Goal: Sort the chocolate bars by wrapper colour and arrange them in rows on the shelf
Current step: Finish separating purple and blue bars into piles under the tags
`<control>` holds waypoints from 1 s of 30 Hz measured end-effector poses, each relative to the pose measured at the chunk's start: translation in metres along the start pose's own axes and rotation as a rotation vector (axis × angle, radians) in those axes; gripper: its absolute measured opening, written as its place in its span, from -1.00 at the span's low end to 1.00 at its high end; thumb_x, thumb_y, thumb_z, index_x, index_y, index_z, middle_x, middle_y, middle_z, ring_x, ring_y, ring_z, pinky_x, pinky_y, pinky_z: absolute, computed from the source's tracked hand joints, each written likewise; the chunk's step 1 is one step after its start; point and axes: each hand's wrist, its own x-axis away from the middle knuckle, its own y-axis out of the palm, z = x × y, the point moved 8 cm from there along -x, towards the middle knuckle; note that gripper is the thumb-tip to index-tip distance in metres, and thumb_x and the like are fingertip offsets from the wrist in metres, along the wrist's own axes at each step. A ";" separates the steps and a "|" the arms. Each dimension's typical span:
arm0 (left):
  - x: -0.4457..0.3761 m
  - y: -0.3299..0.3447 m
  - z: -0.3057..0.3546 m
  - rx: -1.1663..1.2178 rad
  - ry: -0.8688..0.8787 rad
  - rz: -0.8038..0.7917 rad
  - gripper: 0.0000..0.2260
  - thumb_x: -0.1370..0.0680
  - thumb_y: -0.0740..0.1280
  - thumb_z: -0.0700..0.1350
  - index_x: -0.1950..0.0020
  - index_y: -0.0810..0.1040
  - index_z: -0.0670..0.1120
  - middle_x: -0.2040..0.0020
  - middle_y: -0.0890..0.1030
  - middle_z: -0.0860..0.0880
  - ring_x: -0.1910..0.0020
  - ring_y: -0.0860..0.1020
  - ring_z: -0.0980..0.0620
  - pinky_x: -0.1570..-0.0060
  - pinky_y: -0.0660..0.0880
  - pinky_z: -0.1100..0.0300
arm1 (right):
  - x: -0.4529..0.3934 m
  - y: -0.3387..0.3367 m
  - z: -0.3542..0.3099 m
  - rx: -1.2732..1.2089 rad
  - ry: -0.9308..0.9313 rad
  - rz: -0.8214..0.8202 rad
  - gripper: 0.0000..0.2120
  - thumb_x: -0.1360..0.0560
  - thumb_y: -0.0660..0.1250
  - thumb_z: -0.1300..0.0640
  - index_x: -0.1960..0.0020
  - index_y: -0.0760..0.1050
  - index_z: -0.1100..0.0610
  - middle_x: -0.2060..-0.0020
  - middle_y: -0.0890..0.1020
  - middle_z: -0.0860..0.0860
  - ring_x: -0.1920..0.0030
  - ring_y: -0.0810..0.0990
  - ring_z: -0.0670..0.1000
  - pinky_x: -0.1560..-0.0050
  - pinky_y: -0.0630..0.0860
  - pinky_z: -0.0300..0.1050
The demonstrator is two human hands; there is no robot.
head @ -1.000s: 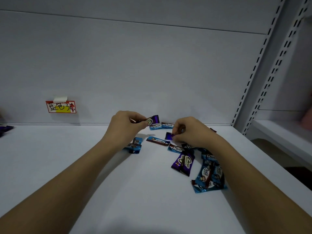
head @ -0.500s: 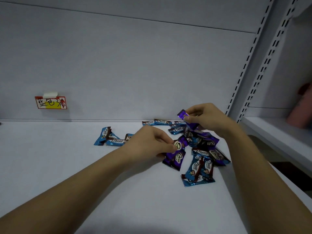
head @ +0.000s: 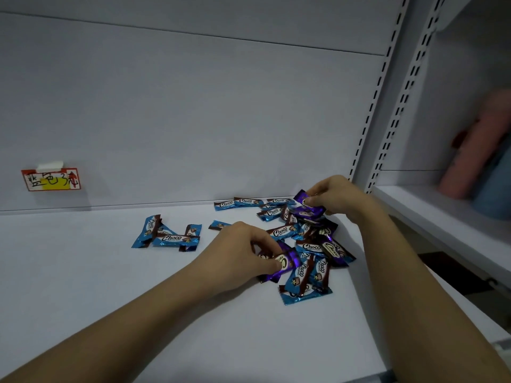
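Observation:
A mixed pile of blue and purple chocolate bars [head: 312, 244] lies on the white shelf [head: 110, 272], right of centre. My left hand [head: 243, 250] pinches a purple bar [head: 287, 262] at the pile's near-left edge. Over the far side of the pile, my right hand [head: 334, 197] pinches another purple bar [head: 301, 199] by its end. A small group of blue bars [head: 166, 236] lies apart to the left. More blue bars [head: 243, 203] lie along the back wall.
A red and yellow handwritten label [head: 51, 179] is stuck on the back wall at left. Slotted uprights [head: 387, 106] bound the shelf on the right. Beyond them, a neighbouring shelf [head: 442, 219] carries a blurred pink object [head: 475, 145].
My left hand came down from the back of the shelf to the pile's near edge, still holding a purple bar. My right hand lifted a purple bar at the pile's far side. The view shifted right.

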 end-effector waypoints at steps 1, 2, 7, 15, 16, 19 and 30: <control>0.000 0.001 0.000 0.000 0.005 -0.019 -0.85 -0.45 0.48 -0.02 0.01 0.64 0.16 0.11 0.57 0.25 0.11 0.52 0.22 0.35 0.42 0.45 | 0.000 0.002 0.000 0.006 -0.004 -0.002 -0.88 -0.47 0.45 0.22 -0.01 0.60 0.17 0.03 0.64 0.15 0.15 0.54 -0.01 0.29 0.46 -0.19; 0.000 0.003 0.000 0.008 0.010 -0.041 -0.82 -0.45 0.48 -0.03 -0.02 0.63 0.16 0.10 0.57 0.24 0.12 0.52 0.22 0.34 0.42 0.45 | -0.001 0.003 0.000 0.012 -0.005 -0.004 -0.88 -0.48 0.45 0.22 -0.01 0.60 0.17 0.03 0.64 0.15 0.16 0.54 -0.01 0.29 0.45 -0.20; 0.000 0.009 0.001 0.071 0.007 -0.140 -0.67 -0.47 0.47 -0.06 -0.21 0.55 0.11 0.09 0.57 0.17 0.28 0.46 0.21 0.36 0.38 0.45 | -0.001 0.011 0.000 0.082 -0.002 -0.057 -0.84 -0.47 0.46 0.17 -0.03 0.63 0.20 0.00 0.65 0.14 0.02 0.57 0.05 0.00 0.54 -0.06; 0.000 0.001 0.001 0.155 0.044 -0.097 -0.91 -0.53 0.39 -0.04 -0.01 0.54 0.09 0.12 0.54 0.20 0.08 0.52 0.20 0.22 0.41 0.50 | 0.006 0.017 -0.007 0.221 -0.018 -0.125 -0.78 -0.44 0.50 0.09 -0.03 0.66 0.18 0.02 0.66 0.07 -0.04 0.58 0.06 -0.02 0.48 -0.08; -0.001 -0.005 -0.001 0.202 0.047 -0.047 -0.93 -0.53 0.39 -0.04 0.01 0.55 0.07 0.11 0.57 0.18 0.08 0.54 0.21 0.19 0.41 0.47 | 0.005 0.017 -0.007 0.239 -0.016 -0.123 -0.75 -0.43 0.50 0.08 -0.05 0.66 0.18 0.02 0.66 0.07 -0.04 0.58 0.06 0.00 0.46 -0.09; -0.002 -0.024 -0.010 0.430 0.015 0.105 -0.93 -0.54 0.40 -0.11 0.03 0.54 0.03 0.15 0.67 0.08 0.18 0.61 0.22 0.29 0.41 0.43 | 0.005 0.018 -0.008 0.250 -0.023 -0.121 -0.73 -0.42 0.51 0.09 -0.07 0.64 0.19 0.03 0.65 0.08 0.00 0.57 0.05 0.02 0.45 -0.09; -0.006 -0.047 -0.033 0.507 -0.034 0.232 -0.92 -0.54 0.40 -0.12 -0.02 0.58 -0.01 0.16 0.71 0.01 0.23 0.63 0.20 0.25 0.57 0.18 | 0.009 0.021 -0.020 0.113 -0.090 -0.117 -0.77 -0.39 0.54 0.14 0.01 0.57 0.13 0.05 0.65 0.14 0.05 0.61 0.10 0.10 0.53 -0.04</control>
